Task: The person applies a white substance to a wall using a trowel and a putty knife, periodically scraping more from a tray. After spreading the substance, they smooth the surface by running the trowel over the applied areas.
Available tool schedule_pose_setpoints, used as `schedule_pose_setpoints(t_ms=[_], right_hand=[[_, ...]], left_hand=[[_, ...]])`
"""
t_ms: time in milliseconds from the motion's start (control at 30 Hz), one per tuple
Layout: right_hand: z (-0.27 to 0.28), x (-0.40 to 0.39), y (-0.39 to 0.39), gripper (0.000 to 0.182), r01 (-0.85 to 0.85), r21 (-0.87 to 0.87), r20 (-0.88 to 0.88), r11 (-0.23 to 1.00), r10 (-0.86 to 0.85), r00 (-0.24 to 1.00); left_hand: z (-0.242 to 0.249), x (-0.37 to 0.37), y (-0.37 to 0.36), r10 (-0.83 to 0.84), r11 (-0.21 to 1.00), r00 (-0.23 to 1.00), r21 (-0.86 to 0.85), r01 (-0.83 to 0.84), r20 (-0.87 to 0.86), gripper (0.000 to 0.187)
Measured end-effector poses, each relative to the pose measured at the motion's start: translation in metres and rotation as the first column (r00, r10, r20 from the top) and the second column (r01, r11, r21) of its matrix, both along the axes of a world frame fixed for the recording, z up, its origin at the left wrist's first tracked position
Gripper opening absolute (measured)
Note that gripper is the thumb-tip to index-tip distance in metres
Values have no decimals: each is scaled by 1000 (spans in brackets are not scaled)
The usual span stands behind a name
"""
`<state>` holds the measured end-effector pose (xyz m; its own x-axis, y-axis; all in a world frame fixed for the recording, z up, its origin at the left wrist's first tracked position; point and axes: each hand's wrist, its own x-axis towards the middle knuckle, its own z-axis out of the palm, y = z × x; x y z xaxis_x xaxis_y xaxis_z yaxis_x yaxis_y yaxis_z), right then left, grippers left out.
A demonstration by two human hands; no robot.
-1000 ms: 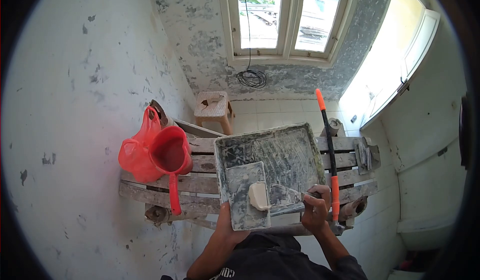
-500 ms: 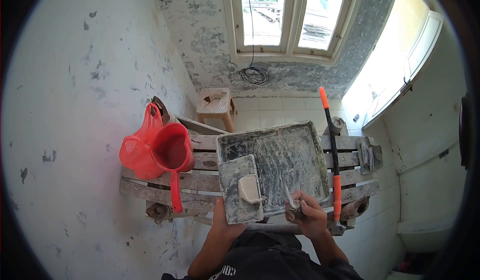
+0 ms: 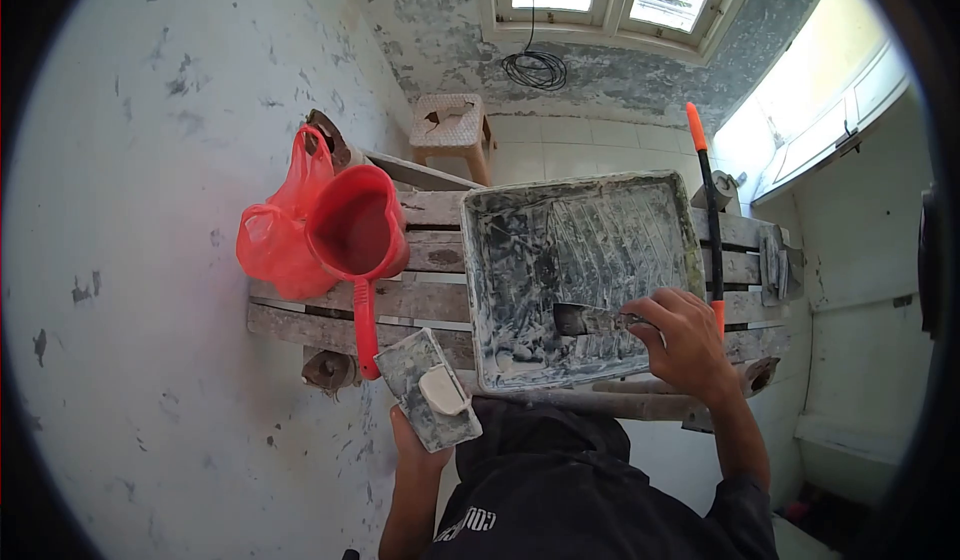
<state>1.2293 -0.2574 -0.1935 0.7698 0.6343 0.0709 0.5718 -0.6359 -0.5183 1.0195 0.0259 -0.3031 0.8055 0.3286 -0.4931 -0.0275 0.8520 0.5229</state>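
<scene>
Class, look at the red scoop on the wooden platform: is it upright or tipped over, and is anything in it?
Upright. The red scoop sits mouth-up on the wooden platform, its handle pointing toward the person. Its inside looks plain red; liquid cannot be ruled out.

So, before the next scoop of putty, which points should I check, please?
1. Right hand grips the knife: ok.
2. Blade inside the tray: ok.
3. Left hand holds the hawk level: not ok, it is tilted.
4. Putty lump on the hawk: ok.
5. Tray resting fully on the planks: cannot tell, its near edge is at the plank edge.
6. Red scoop apart from the tray: ok.
</scene>
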Motion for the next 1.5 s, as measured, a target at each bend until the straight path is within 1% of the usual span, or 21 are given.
schedule_pose_setpoints(t_ms=[33, 67, 100, 167, 233, 300, 333, 433, 600, 667, 700, 733, 833, 1000, 1067, 1133, 1233, 1267, 1333, 1400, 1500], right_hand=[[-1, 3, 5, 20, -62, -170, -2, 984, 62, 998], [-4, 7, 10, 20, -64, -179, -12, 982, 62, 998], [-10, 10, 16, 21, -151, -230, -26, 961, 149, 988], [-17, 13, 27, 22, -252, -284, -60, 925, 245, 968], [-23, 16, 38, 23, -323, -351, -83, 879, 314, 946], [-28, 16, 41, 23, -353, -339, -81, 872, 347, 934], [-29, 16, 42, 24, -369, -322, -65, 872, 369, 927], [-30, 5, 43, 24, -363, -347, -161, 865, 326, 931], [-39, -14, 35, 24, -351, -287, -120, 891, 330, 936], [-40, -16, 34, 23, -340, -299, -122, 892, 318, 940], [-43, -15, 33, 24, -343, -283, -123, 896, 321, 939], [-45, -15, 31, 25, -345, -265, -124, 900, 323, 938], [-50, -15, 32, 25, -362, -223, -133, 905, 340, 931], [-58, -19, 49, 21, -358, -204, -241, 911, 308, 920], [-60, -14, 52, 21, -357, -197, -276, 913, 298, 914], [-63, -6, 51, 19, -279, -41, -320, 959, 252, 913], [-46, 8, 50, 18, -190, -3, -415, 982, 171, 894], [-45, 10, 50, 18, -191, -2, -415, 982, 173, 893], [-45, 10, 49, 17, -250, -160, -322, 955, 188, 928], [-52, 8, 50, 17, -278, -160, -296, 947, 223, 929], [-57, 9, 56, 18, -330, -174, -277, 928, 275, 921]], left_hand=[[-9, -8, -1, -49, 999, 993, 3, 49, 112, 76], [-17, -14, 0, -94, 995, 970, 10, 95, 222, 77], [-13, -11, -5, -89, 996, 973, -2, 91, 213, 77], [4, 0, -19, -36, 997, 999, 70, 36, -8, 81], [-1, 0, -23, -61, 998, 997, 23, 60, 44, 81], [-1, 2, -28, -124, 992, 975, 24, 122, 185, 82], [-2, 2, -29, -110, 994, 978, 13, 110, 179, 82], [-8, -1, -35, -43, 980, 980, -185, 79, 194, 83], [4, -1, -41, 60, 948, 998, -315, -53, 13, 72], [-12, -15, -42, 156, 882, 973, -467, -59, 171, 72], [-10, -14, -40, 154, 880, 974, -471, -58, 169, 72], [-6, -14, -39, 1, 940, 994, -339, 36, 107, 77], [8, -9, -36, -167, 964, 986, -212, 160, -17, 83], [10, -8, -38, -186, 960, 980, -225, 166, -71, 85], [7, -8, -39, -172, 968, 985, -191, 164, -21, 84], [-2, -11, -39, -136, 976, 990, -167, 139, 31, 86], [-3, -8, -39, -113, 985, 988, -121, 126, 104, 89], [-2, -7, -38, -129, 986, 981, -88, 142, 142, 91], [-3, -14, -41, -124, 981, 987, -134, 137, 99, 92], [-2, -14, -43, -119, 975, 991, -181, 127, 57, 93], [9, -2, -46, -110, 985, 991, -125, 119, 80, 94]])
